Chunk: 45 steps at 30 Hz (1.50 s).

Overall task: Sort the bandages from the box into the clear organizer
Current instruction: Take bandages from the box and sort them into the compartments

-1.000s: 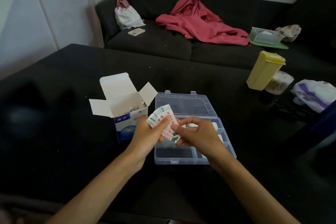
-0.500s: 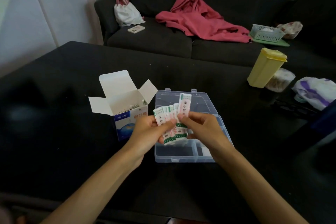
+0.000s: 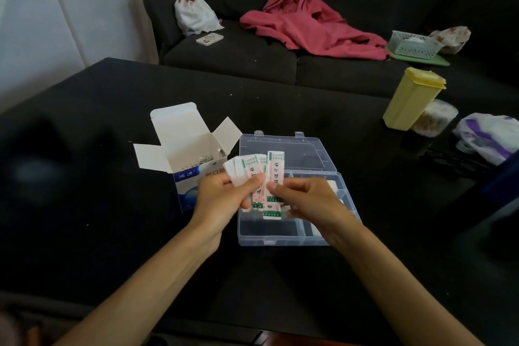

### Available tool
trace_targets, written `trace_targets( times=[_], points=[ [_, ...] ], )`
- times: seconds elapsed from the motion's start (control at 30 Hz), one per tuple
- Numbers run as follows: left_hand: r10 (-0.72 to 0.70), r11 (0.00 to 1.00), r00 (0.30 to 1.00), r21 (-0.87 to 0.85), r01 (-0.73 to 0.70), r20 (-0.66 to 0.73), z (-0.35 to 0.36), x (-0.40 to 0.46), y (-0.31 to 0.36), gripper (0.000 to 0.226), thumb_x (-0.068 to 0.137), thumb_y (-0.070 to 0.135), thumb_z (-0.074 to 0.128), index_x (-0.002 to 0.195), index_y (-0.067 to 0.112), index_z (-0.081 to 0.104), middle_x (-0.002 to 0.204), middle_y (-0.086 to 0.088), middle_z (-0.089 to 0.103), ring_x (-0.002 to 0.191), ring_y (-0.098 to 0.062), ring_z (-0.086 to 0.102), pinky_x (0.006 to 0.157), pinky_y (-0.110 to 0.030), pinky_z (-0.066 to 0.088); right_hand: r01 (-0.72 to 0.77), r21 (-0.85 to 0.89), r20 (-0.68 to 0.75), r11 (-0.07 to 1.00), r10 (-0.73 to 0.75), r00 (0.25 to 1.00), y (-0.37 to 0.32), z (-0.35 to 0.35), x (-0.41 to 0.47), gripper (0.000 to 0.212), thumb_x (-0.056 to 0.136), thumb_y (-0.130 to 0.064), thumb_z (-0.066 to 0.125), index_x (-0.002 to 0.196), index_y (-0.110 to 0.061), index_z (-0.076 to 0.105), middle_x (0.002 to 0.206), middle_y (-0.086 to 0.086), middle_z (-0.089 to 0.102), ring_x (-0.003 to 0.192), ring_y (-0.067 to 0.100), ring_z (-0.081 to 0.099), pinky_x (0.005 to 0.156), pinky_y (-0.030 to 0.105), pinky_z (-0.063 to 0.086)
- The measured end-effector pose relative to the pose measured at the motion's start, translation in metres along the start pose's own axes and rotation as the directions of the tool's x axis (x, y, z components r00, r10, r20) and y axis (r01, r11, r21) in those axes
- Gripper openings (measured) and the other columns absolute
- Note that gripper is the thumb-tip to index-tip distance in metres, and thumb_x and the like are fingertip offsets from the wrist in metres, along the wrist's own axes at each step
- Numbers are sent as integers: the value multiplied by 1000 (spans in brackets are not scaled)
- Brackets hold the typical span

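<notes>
Bandages, green-and-white wrappers with unreadable print, fanned in left hand; one strip pinched upright by right hand fingers, above clear organizer, beside opened box.

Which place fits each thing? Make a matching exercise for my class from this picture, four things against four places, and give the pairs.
1. red garment
2. yellow container
3. open cardboard box
4. fanned bandages

a. left of the clear organizer
b. on the sofa
c. in the left hand
d. far right of the table

Pairs: 1-b, 2-d, 3-a, 4-c
</notes>
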<state>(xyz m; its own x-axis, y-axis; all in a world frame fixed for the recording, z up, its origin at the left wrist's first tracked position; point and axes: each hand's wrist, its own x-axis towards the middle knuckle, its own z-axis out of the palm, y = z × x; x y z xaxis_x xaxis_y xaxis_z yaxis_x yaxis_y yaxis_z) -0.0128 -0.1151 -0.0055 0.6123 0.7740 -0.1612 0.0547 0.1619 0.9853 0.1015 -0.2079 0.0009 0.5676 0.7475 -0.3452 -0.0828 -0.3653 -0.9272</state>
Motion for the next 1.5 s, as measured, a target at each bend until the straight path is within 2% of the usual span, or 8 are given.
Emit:
trace_targets(
  times=[0.23, 0.47, 0.6, 0.7, 1.03, 1.17, 1.33, 1.5],
  points=[
    [-98, 976, 984, 205, 67, 146, 1, 3, 7, 13, 96, 29, 49, 105, 33, 56, 68, 12, 64, 56, 0, 61, 43, -5, 41, -10, 7, 35, 1000, 10, 999, -1, 1, 0, 7, 86, -19, 63, 90, -16, 69, 79, -5, 72, 69, 5, 69, 56, 15, 51],
    [-66, 986, 998, 153, 66, -4, -13, 5, 8, 32, 97, 25, 48, 129, 24, 51, 85, 5, 68, 49, -1, 54, 44, -11, 36, 145, -207, -98, 968, -168, 981, -6, -15, -6, 12, 83, -19, 66, 95, -21, 68, 94, -3, 71, 75, 7, 69, 58, 15, 53],
    [-79, 985, 997, 153, 79, -8, -28, 5, 10, 35, 96, 25, 50, 131, 23, 50, 90, 11, 71, 52, -3, 53, 44, -11, 38, 256, -614, 3, 747, -322, 947, -13, -26, -14, 23, 76, -25, 75, 95, -27, 63, 95, -19, 62, 77, 7, 68, 56, 17, 55],
    [-83, 988, 996, 130, 86, -25, -36, 6, 11, 36, 96, 26, 51, 132, 23, 50, 89, 14, 71, 54, -2, 56, 50, -14, 41, 344, -789, 148, 509, -386, 910, -16, -20, -16, 20, 75, -27, 76, 93, -25, 66, 92, -7, 70, 76, 3, 66, 67, 21, 57],
    [-114, 989, 993, 90, 117, -37, -38, 8, 10, 38, 95, 28, 53, 132, 23, 50, 110, 1, 68, 61, -8, 58, 58, -18, 45, 513, -842, 540, -168, -258, 801, -18, 14, 4, 14, 85, -27, 66, 99, -25, 64, 106, -2, 65, 97, 13, 59, 85, 22, 42],
    [-101, 993, 995, 68, 100, 6, -38, 5, 10, 32, 96, 27, 52, 128, 25, 50, 106, 6, 71, 59, -6, 58, 58, -18, 44, 552, -828, 561, -100, -117, 820, -25, 11, 7, 27, 80, -30, 72, 105, -24, 66, 103, -4, 67, 86, 6, 53, 88, 22, 44],
    [-109, 993, 994, 48, 108, 9, -38, 4, 12, 22, 95, 26, 53, 117, 28, 52, 89, 13, 71, 63, -6, 60, 56, -17, 44, 495, -848, 518, 188, 100, 849, -39, -1, 12, 33, 77, -15, 75, 109, -17, 69, 103, -4, 71, 88, 3, 65, 90, 29, 51],
    [-139, 988, 990, 68, 137, 33, -36, 3, 12, 31, 95, 27, 53, 126, 24, 52, 107, 6, 70, 70, -9, 61, 55, -17, 43, 444, -871, 485, 208, 234, 842, -35, 0, 14, 25, 89, -6, 58, 110, -14, 70, 108, 0, 69, 80, 4, 62, 75, 17, 50]
  ],
)
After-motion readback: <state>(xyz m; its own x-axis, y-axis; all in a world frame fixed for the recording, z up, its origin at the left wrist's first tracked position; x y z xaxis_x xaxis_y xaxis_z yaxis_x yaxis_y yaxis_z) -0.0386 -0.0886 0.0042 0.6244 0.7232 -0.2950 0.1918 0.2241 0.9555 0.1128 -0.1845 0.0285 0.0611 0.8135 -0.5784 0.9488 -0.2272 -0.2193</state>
